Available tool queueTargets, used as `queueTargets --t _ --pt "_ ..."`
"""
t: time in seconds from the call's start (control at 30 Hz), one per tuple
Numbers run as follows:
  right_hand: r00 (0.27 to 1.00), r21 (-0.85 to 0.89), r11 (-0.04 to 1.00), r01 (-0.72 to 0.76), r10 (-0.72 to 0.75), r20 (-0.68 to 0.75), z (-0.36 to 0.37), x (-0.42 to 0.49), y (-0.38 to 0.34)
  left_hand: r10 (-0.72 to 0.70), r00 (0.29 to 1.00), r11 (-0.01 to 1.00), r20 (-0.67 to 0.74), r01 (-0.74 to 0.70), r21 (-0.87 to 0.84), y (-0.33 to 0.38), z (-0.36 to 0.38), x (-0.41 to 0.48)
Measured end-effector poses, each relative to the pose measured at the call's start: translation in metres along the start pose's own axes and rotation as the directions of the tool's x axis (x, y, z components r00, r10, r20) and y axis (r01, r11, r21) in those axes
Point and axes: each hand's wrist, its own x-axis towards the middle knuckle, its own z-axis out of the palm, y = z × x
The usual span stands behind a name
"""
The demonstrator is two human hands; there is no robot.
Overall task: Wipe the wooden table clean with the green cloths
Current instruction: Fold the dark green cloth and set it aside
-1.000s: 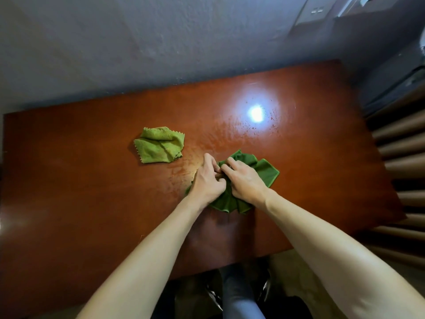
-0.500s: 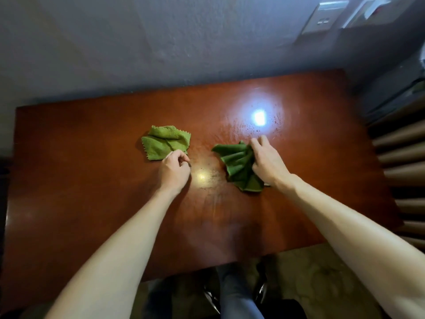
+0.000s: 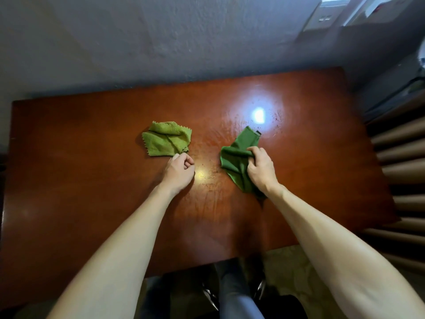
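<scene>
The wooden table (image 3: 92, 180) is reddish brown and glossy, with smeared streaks near its middle. A light green cloth (image 3: 166, 139) lies crumpled left of centre. My left hand (image 3: 180, 170) has its fingers curled at that cloth's near right corner, thumb and forefinger pinched on its edge. A dark green cloth (image 3: 236, 155) lies bunched right of centre, one corner stretched toward the bright lamp reflection (image 3: 258, 115). My right hand (image 3: 261, 168) is closed on a fold of it, with the rest trailing under my wrist.
A grey wall (image 3: 161, 42) runs right behind the table's far edge, with a white switch plate (image 3: 322, 17) at the upper right. Ribbed brown slats (image 3: 400, 157) stand past the table's right edge. My legs and a chair base (image 3: 234, 293) show below the near edge.
Both hands were together on the dark cloth a second ago. My left hand has moved left to the light cloth's corner. My right hand has regripped the dark cloth and stretched it out.
</scene>
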Motion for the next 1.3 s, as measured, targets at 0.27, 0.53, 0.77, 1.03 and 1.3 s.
queueTargets --t 0.27,0.53,0.77,1.03,1.3 --pt "0.984 0.048 0.997 0.054 -0.061 0.167 0.01 -0.026 -0.011 -0.017 0.997 0.994 0.08 0.025 -0.108 -0.006 0.001 -0.001" --pt "0.956 -0.419 0.86 0.292 -0.249 0.156 0.044 -0.044 -0.037 -0.014 0.994 0.989 0.11 0.029 -0.144 -0.009 -0.001 0.0" --pt "0.945 -0.458 0.829 0.32 -0.244 0.218 0.089 -0.066 -0.073 -0.079 0.989 0.959 0.129 0.111 -0.26 -0.005 -0.013 0.007" --pt "0.869 -0.015 0.959 0.284 -0.251 0.426 0.148 -0.096 -0.149 -0.201 0.971 0.849 -0.13 0.106 -0.517 0.009 -0.049 0.003" --pt "0.826 0.714 0.519 -0.47 -0.026 0.563 0.1 -0.024 -0.199 -0.161 0.952 0.91 -0.261 0.041 -0.413 -0.002 -0.128 -0.008"
